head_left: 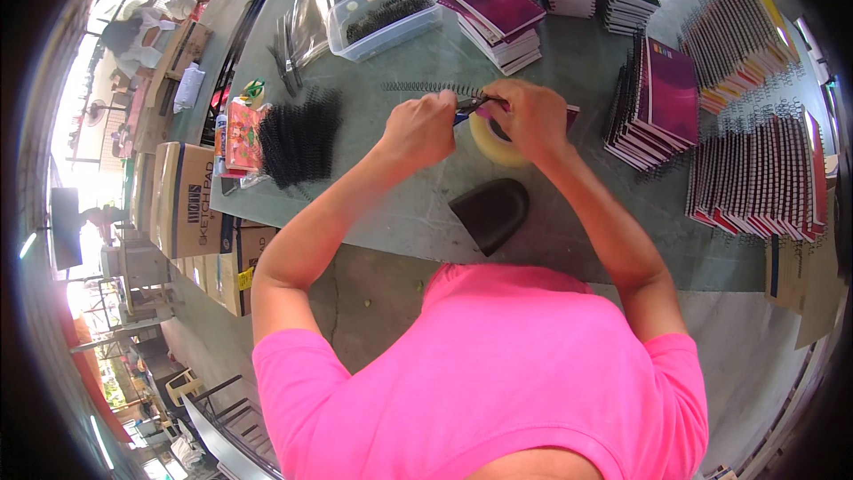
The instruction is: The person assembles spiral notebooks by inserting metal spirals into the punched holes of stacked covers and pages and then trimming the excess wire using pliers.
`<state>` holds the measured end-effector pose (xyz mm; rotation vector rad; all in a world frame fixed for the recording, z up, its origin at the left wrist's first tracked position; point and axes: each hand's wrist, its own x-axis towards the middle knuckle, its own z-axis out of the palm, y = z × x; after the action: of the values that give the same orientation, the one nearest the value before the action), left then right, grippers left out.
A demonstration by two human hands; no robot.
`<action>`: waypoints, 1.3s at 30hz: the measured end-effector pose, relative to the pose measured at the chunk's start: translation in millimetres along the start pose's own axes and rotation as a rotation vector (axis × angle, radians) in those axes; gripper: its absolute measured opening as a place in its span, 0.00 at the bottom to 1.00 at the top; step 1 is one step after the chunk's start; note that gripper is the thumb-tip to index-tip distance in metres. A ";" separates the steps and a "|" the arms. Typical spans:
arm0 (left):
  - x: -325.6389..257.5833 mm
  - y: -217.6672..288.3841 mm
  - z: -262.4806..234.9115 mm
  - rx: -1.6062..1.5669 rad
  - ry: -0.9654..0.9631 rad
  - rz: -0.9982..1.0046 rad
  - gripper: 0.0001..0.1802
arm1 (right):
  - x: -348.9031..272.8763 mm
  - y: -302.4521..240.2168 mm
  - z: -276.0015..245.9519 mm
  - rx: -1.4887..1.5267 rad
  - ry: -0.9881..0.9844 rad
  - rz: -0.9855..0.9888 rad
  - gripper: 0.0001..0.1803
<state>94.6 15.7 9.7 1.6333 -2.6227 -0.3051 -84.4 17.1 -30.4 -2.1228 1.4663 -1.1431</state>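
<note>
Both hands meet above the table, fingers closed. My left hand (425, 129) grips a small tool with blue on its handle (461, 114); its jaws are mostly hidden between the hands. A thin black spiral binding coil (426, 86) runs leftward from my right hand (529, 120), which pinches its right end. Part of a purple notebook (573, 114) shows just beyond the right hand. Under the hands lies a cream roll of tape (494, 144). Closer to me is a dark, round-ended block (490, 213) of a kind I cannot make out.
Spiral-bound notebooks stand in stacks at right (668, 93) and far back. A clear plastic box (386, 46) of coils, plastic sleeves (309, 27), a black coil bundle (300, 138) and a floral pack (243, 138) are at left. Cardboard boxes (182, 196) stand beside the table.
</note>
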 end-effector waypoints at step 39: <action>-9.4 24.3 7.3 -0.449 0.716 0.123 0.19 | -28.1 47.9 -32.5 0.844 -0.207 0.459 0.15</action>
<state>76.3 35.5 7.8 1.1438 -1.9269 -0.2235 -143.7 27.5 -53.0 -1.2082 1.0237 -1.0559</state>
